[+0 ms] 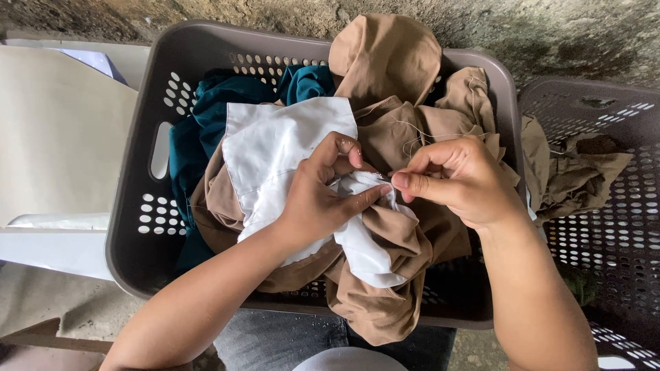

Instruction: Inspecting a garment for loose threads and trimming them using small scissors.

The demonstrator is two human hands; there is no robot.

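While the left hand (317,199) pinches the white cloth (275,154) taut over the grey basket (148,227), the right hand (459,180) grips a needle, fingers closed, beside it.

Needle between right hand (462,180) fingertips too small to tell; second basket (619,227) cut off at right edge.

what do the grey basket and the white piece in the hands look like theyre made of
Grey basket: looks like moulded plastic, matt, with punched round holes and a cut-out handle. White piece: thin woven cloth, probably cotton or a blend; it creases softly where the left hand pinches it.
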